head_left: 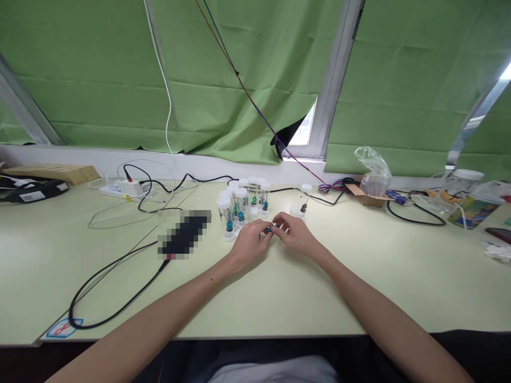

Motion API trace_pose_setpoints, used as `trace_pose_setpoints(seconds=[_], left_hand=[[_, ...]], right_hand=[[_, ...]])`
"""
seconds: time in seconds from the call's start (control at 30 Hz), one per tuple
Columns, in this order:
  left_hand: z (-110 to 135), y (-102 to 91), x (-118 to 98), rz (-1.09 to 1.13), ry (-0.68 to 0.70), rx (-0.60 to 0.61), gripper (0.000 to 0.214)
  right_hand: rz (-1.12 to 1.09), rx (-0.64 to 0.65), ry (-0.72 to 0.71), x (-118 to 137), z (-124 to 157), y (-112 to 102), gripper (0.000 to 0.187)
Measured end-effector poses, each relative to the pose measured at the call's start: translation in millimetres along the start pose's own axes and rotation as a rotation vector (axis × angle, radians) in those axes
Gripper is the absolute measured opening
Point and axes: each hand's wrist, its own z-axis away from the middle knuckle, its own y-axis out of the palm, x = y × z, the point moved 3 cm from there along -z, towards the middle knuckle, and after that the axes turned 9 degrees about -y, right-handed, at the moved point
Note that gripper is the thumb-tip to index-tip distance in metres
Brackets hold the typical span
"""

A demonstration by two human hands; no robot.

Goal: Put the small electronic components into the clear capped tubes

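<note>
Low over the table, my left hand (250,242) and my right hand (296,234) meet fingertip to fingertip. Between them they pinch a small dark and teal piece (270,229), mostly covered by the fingers, so its kind does not show. Just beyond my left hand several clear tubes with white caps (225,215) stand upright in a cluster, with blue or green bits and thin dark stems inside. Another clear tube (305,198) rises behind my right hand, holding a dark bit on a stem; its lower part is partly hidden.
A blurred-out dark device (186,235) with a black cable (115,263) lies to the left. Behind it sits a white power strip (130,187). Toward the back right are an open cardboard box (365,198) with a plastic bag (375,173), tangled wires and a clear jar (459,189).
</note>
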Motion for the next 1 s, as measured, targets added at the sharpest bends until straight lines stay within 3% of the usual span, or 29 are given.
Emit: trace_pose_setpoints(seconds=[1.0], left_hand=[[1.0,0.7,-0.2,0.002,0.009,-0.001,0.018]], right_hand=[[0.065,0.024,0.011,-2.3,-0.1,1.3,0.012]])
